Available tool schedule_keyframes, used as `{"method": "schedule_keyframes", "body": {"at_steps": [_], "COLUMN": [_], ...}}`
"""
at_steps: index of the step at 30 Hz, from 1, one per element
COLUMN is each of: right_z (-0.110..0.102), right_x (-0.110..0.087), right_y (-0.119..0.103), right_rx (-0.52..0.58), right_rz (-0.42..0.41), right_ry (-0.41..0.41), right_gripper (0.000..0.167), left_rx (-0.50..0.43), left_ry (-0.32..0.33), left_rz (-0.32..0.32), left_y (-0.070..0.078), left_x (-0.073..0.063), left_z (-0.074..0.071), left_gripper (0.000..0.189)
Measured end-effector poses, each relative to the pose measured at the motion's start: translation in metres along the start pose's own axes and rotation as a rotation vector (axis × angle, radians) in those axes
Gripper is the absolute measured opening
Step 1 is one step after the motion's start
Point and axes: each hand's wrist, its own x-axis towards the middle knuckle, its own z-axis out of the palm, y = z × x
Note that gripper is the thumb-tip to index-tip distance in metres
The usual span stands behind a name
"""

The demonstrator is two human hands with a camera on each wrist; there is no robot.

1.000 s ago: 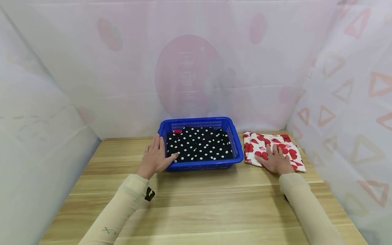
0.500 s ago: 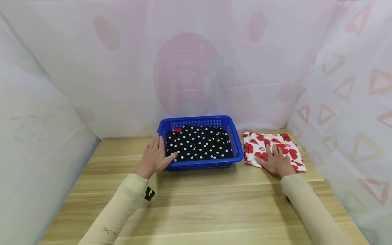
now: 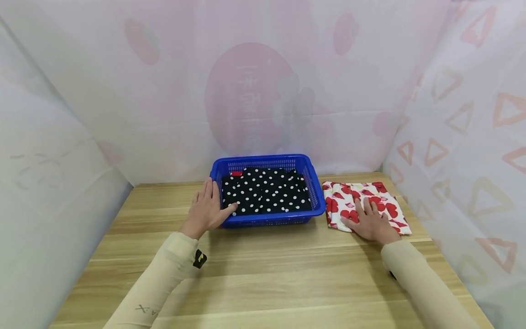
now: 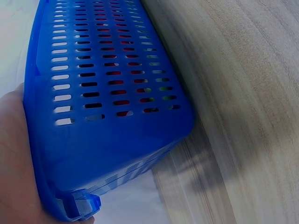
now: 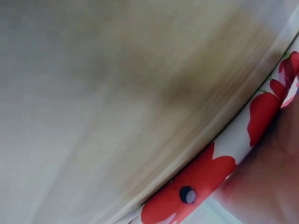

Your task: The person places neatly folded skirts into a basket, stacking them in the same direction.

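A blue plastic basket stands at the back of the table, with folded black cloth with white dots inside. My left hand rests over its front left corner, fingers straight along the left rim and thumb over the front rim. In the left wrist view the palm lies against the rim; red and green show through the slots. To the right of the basket lies a folded white cloth with red flowers. My right hand rests on it with fingers spread; the right wrist view shows its folded edge.
The wooden table reaches back to a pale printed sheet behind the basket. More pale sheets hang at the left and right sides. A small red patch shows at the basket's back left.
The flowered cloth has slid slightly towards me under my right hand. My left hand stays at the same corner of the basket. The head view has tilted a little.
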Motion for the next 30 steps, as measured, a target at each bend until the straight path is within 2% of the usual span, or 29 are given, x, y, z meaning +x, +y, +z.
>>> {"method": "schedule_keyframes", "body": {"at_steps": [7,18,30], "right_z": [0.006,0.013,0.023], "right_x": [-0.011,-0.042,-0.075], "right_y": [-0.002,-0.009,-0.015], "right_rx": [0.001,-0.012,-0.048], "right_rz": [-0.008,-0.02,-0.061], "right_ry": [0.0,-0.002,0.032], "right_gripper": [0.109,0.11,0.108], "left_rx": [-0.02,-0.033,-0.022], "left_ry": [0.006,-0.003,-0.01], "left_rz": [0.0,-0.001,0.002], "left_y": [0.0,0.0,-0.001], "left_x": [-0.001,-0.001,-0.001], "left_z": [-0.003,-0.002,-0.001], "left_gripper": [0.11,0.111,0.11]}}
